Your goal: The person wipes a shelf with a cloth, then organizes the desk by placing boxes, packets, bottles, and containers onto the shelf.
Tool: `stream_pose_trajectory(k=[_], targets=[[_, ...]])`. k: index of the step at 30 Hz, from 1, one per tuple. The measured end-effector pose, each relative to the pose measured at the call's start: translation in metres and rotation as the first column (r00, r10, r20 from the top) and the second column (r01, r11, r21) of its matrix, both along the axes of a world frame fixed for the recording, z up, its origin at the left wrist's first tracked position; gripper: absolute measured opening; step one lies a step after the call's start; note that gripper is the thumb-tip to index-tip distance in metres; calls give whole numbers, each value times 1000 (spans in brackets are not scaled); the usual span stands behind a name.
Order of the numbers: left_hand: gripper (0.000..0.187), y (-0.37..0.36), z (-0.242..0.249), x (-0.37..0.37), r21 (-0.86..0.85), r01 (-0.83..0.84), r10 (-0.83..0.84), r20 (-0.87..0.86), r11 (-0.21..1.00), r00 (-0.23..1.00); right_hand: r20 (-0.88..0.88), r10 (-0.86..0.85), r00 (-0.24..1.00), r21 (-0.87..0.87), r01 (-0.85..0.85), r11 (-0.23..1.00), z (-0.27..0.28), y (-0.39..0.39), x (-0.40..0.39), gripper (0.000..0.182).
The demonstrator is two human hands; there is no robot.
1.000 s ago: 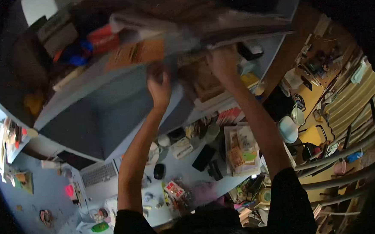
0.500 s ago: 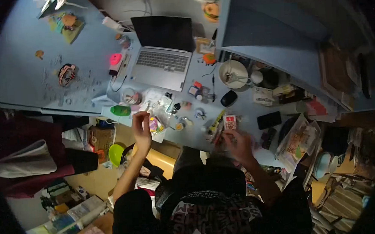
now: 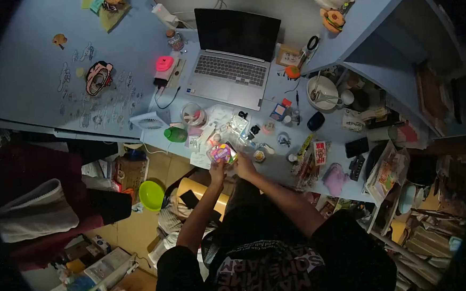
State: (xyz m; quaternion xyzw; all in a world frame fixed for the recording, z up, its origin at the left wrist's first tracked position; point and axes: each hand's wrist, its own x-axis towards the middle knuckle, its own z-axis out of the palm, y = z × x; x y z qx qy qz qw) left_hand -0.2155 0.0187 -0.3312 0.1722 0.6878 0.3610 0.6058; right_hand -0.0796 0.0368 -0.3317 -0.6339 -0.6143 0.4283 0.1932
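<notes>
My left hand (image 3: 216,172) and my right hand (image 3: 243,166) meet at the near edge of the cluttered blue desk (image 3: 277,167). Both grip a small colourful packet (image 3: 222,153), pink and yellow, held just above the desk edge. My forearms run down toward my black printed shirt. Around the packet lie small wrappers, a clear cup (image 3: 193,115) and a green lid (image 3: 176,134). An open laptop (image 3: 233,63) with a dark screen stands beyond them.
A black mouse (image 3: 315,121), a white bowl (image 3: 321,92), a phone (image 3: 356,147) and snack packs (image 3: 319,153) lie to the right. Blue shelves (image 3: 397,44) rise at the right. A green bowl (image 3: 151,195) and boxes sit on the floor at left.
The view swung from the raised shelf down to the desk. My hands came down from overhead, were apart over the desk edge, and now have closed together on the colourful packet.
</notes>
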Motion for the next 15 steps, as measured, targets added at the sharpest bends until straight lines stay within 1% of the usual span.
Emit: stream_pose_trajectory(k=[1,2,3,4,5,6,7,8,9,10,11,12,13,14,15], targets=[[33,-1,10,3,97,38,-34,-39,995,999,-8,-72,997,13,72,997,1,-4,-4,52],[33,0,7,0,100,42,-38,-35,994,999,-17,-143,990,28,143,989,2,-8,-8,53],[35,-3,-8,-2,185,62,-57,-35,981,998,-12,-149,989,30,149,988,-1,-11,-9,53],[38,-5,-11,-2,269,84,-78,-34,959,996,3,-111,994,111,110,988,-6,-13,-9,54],[38,-8,-13,-3,273,90,-86,-28,958,996,24,-75,997,190,69,979,-11,-15,-7,54],[36,-8,-3,-4,195,70,-63,-43,978,997,31,-84,996,196,77,978,-4,-15,-6,54],[36,-7,7,-5,117,50,-43,-61,992,997,-13,-73,997,148,74,986,5,-15,-5,55],[37,-6,18,-5,196,94,-77,-94,976,993,-58,-66,996,103,71,992,15,-12,-6,55],[36,-5,20,-8,230,85,-56,-128,969,990,-49,-97,994,152,103,983,18,-15,-6,58],[36,-4,19,-11,268,83,-41,-159,960,986,-89,-87,992,114,97,989,49,-13,1,59],[39,-1,60,-8,208,96,-90,-43,973,995,-126,-88,988,84,99,992,94,-10,11,60],[40,2,90,1,294,70,-67,-18,953,998,-132,-86,988,114,102,988,110,-12,23,69],[41,5,115,12,375,50,-60,15,926,998,-167,-69,984,218,106,970,147,-11,38,72],[40,8,140,18,424,150,-153,-27,893,988,-192,-53,980,320,114,940,182,-13,54,74],[39,14,166,26,470,249,-244,-72,847,967,-74,-97,993,377,118,919,194,-24,69,74]])
